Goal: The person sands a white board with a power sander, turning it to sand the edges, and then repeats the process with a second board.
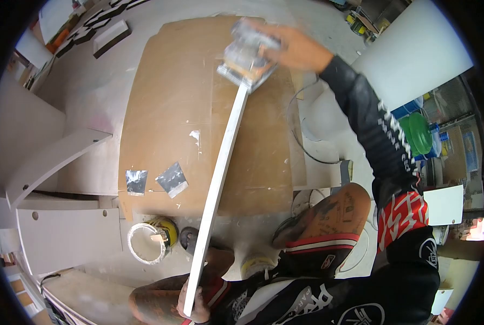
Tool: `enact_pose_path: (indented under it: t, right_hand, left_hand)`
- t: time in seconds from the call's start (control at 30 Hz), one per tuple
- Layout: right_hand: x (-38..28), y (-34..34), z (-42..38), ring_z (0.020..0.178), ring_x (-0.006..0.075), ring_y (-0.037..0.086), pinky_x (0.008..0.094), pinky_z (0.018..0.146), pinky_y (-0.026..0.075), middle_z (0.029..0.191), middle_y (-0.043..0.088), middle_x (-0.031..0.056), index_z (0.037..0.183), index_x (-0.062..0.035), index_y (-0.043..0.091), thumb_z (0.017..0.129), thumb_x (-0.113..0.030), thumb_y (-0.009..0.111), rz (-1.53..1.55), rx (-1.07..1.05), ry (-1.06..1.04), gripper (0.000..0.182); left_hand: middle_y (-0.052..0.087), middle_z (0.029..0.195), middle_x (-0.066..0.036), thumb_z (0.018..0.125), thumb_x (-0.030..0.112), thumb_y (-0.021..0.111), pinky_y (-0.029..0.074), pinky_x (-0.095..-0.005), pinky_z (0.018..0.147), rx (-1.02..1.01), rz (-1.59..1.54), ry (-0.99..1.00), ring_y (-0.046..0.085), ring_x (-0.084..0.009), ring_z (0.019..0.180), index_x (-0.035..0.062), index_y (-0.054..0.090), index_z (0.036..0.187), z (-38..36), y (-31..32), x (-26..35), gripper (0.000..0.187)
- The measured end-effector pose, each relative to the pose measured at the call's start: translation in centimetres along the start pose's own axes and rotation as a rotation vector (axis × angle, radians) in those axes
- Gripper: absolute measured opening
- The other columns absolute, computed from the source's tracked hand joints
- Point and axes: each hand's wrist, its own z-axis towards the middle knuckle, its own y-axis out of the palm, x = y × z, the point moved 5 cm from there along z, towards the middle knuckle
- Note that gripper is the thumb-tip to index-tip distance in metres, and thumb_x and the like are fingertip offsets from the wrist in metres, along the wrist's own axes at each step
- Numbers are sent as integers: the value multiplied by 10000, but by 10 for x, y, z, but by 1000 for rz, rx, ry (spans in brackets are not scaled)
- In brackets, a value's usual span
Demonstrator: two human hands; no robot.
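A long white strip of wood (218, 187) slants from my lap up over a brown cardboard sheet (163, 108). My left hand (198, 307) is closed around its near end, low in the view. My right hand (299, 46) reaches far forward and grips a power sander (247, 51), blurred by motion. The sander's flat base rests at the strip's far end. On the cardboard's near left part lie two grey, white-dusted squares, a smaller one (136, 182) and a tilted one (172, 179), apparently sandpaper.
An open tub (147, 244) with white residue stands left of my feet. A dark cord (301, 143) loops across the floor at right. White panels (71, 238) stand at left, and a large white cylinder-like form (410, 51) is at upper right. Dark-edged pieces (112, 39) lie at upper left.
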Motion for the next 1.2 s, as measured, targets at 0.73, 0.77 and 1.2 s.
enact_pose_path:
  t: [0.73,0.77,1.2]
  right_hand:
    - [35,-11,20,1238,369,617,396,1090,467,1439,587,220,1565,-214,434,935,-220,655,-111,-23,47,668]
    - [54,-15,34,1218,353,631,389,1079,471,1419,605,210,1567,-224,433,924,-229,667,-141,-42,127,685]
    - [125,-21,57,1096,265,676,322,1035,474,1284,688,198,1584,-239,415,893,-200,688,-28,99,203,744]
  left_hand:
    - [744,1000,-159,848,182,827,536,-396,892,50,-72,-43,689,-260,890,-69,682,1113,-2,2,-4,393]
    - [744,1016,-157,854,175,820,537,-394,897,38,-45,-36,691,-256,897,-71,679,1123,-2,2,0,391]
    - [755,1050,-172,879,165,809,554,-372,877,-88,-79,72,723,-257,915,-59,681,1149,12,10,28,374]
